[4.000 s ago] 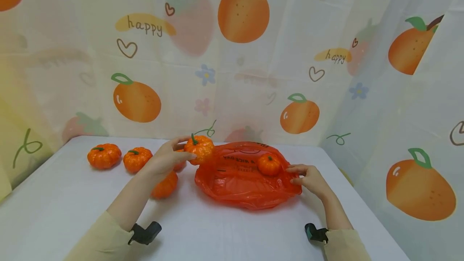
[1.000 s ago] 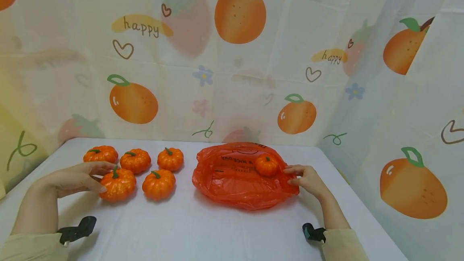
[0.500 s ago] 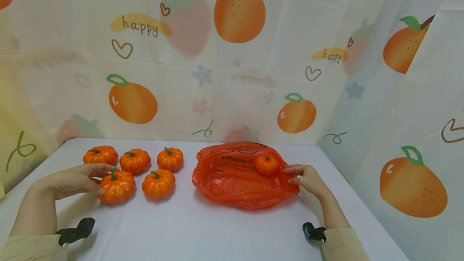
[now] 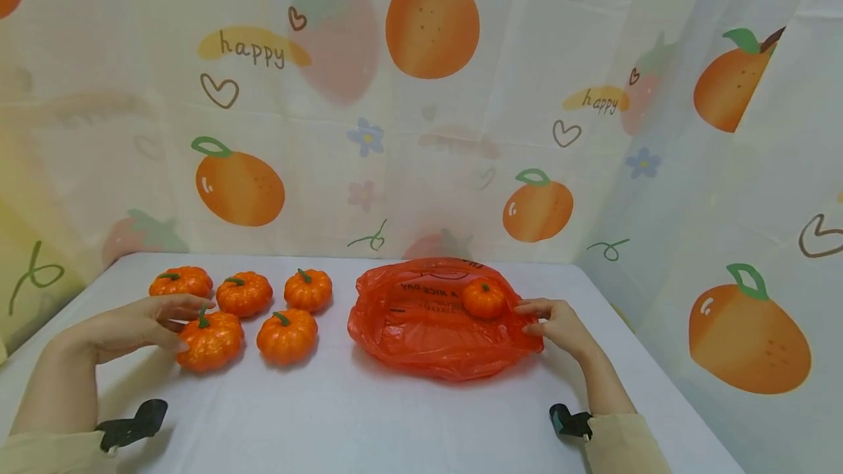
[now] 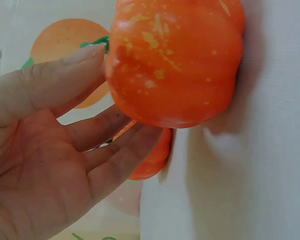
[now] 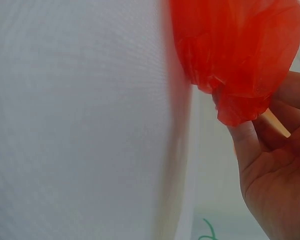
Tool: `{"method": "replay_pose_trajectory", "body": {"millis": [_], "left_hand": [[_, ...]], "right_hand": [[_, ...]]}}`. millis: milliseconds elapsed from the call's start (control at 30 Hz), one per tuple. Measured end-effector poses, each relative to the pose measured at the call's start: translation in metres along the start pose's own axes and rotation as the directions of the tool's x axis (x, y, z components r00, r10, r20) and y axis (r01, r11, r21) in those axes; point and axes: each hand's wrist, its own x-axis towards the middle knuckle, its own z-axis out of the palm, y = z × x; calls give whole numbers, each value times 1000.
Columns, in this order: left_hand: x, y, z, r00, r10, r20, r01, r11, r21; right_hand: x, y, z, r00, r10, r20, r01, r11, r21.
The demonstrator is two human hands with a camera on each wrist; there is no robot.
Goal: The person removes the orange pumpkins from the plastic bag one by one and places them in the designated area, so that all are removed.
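Observation:
A small orange pumpkin [image 4: 209,342] with a green stem sits on the table at front left. My left hand [image 4: 135,324] holds it from its left side. In the left wrist view the thumb lies by the stem of the yellow-flecked pumpkin [image 5: 177,65], and the fingertips are hidden behind it. On the right, my right hand [image 4: 560,324] pinches the edge of a thin red plastic bag [image 4: 435,357], thumb below and fingers above. The bag lies with its mouth spread wide, and one pumpkin [image 4: 484,299] rests inside near the right hand.
Several more pumpkins stand close by: one at the back left [image 4: 181,281], one behind the held one [image 4: 245,295], one nearer the bag [image 4: 308,291] and one in front [image 4: 287,337]. The white table [image 4: 342,423] ends at a fruit-printed curtain [image 4: 435,152].
Four seconds ago my left hand held a pumpkin up beside the bag's left edge; now it is far left, with a pumpkin on the table, shifted slightly since. The right hand stays on the bag.

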Motion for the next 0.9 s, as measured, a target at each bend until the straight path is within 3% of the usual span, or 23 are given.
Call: {"method": "replay_pose_trajectory", "body": {"millis": [233, 467, 600, 767, 900], "left_hand": [[-6, 10, -4, 996, 84, -36, -83, 996, 22], [-8, 23, -3, 976, 194, -104, -192, 981, 31], [-5, 36, 0, 974, 181, -137, -178, 983, 34], [-4, 60, 6, 966, 156, -206, -130, 983, 132], [0, 80, 12, 963, 146, -227, -107, 979, 176]], "right_hand": [[-1, -3, 0, 1000, 6, 5, -6, 1000, -4], [-1, -2, 0, 1000, 3, 13, -3, 1000, -2], [-2, -1, 0, 1000, -6, 10, 6, 1000, -9], [-2, -3, 0, 1000, 2, 2, -2, 1000, -11], [-3, -5, 0, 1000, 0, 0, 0, 1000, 2]]}}
